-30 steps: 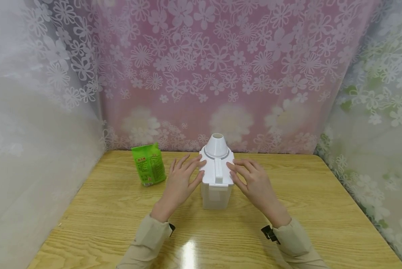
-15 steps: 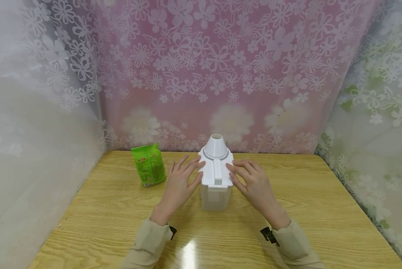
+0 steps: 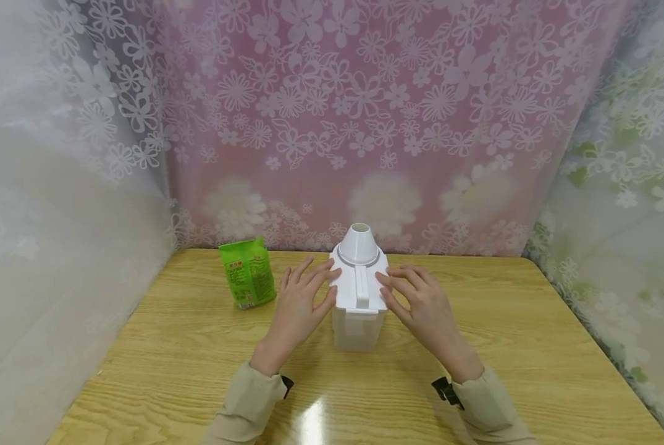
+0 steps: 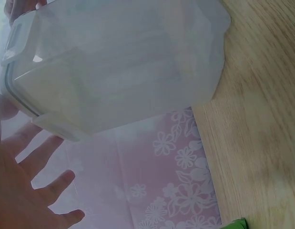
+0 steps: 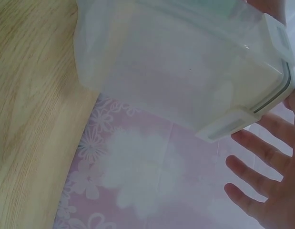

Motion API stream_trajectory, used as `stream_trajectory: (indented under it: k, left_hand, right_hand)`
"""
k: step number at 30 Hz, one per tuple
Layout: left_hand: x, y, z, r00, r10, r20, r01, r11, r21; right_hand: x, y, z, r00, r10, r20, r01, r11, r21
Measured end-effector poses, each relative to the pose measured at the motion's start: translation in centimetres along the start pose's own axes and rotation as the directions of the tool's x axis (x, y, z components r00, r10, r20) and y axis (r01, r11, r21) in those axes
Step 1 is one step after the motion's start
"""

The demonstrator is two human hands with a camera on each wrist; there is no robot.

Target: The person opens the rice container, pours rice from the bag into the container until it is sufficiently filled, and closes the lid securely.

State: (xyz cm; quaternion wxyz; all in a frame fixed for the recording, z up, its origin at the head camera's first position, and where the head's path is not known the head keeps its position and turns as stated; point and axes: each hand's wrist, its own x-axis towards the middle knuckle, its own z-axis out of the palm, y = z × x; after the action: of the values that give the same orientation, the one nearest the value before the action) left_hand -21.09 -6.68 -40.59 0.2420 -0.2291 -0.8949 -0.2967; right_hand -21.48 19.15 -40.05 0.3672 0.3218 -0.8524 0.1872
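Observation:
A translucent plastic storage container point(image 3: 356, 330) with a white lid point(image 3: 345, 284) stands upright on the table. Its lid carries a white cone-shaped spout point(image 3: 359, 244), narrow end up, and a bar-shaped handle point(image 3: 362, 287). My left hand point(image 3: 298, 309) touches the lid's left edge with thumb and forefingers. On the opposite edge, my right hand point(image 3: 425, 309) touches the lid the same way. Both wrist views show loosely spread fingers beside the side clips, left clip point(image 4: 61, 126) and right clip point(image 5: 228, 124). The lower fingers stand apart from the container.
A green printed packet point(image 3: 247, 275) stands upright left of the container, near my left hand. The wooden table point(image 3: 170, 371) ends at a pink floral curtain point(image 3: 309, 123) behind. Pale curtains point(image 3: 632, 216) hang at both sides.
The container has shifted very slightly towards me. Both hands stay at the lid's edges, almost unmoved; the green packet has not moved.

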Motion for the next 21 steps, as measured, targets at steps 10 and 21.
stream_trajectory:
  k: [10, 21]
  left_hand:
    - [-0.09, 0.02, -0.02, 1.000, 0.011, -0.009, -0.011, 1.000, -0.004]
    - [-0.07, -0.04, 0.10, 1.000, 0.015, -0.007, -0.015, 1.000, -0.011]
  right_hand:
    - [0.01, -0.14, -0.16, 1.000, -0.014, -0.014, 0.014, 1.000, 0.005]
    - [0.16, -0.05, -0.14, 1.000, 0.002, 0.009, -0.002, 0.999, 0.039]
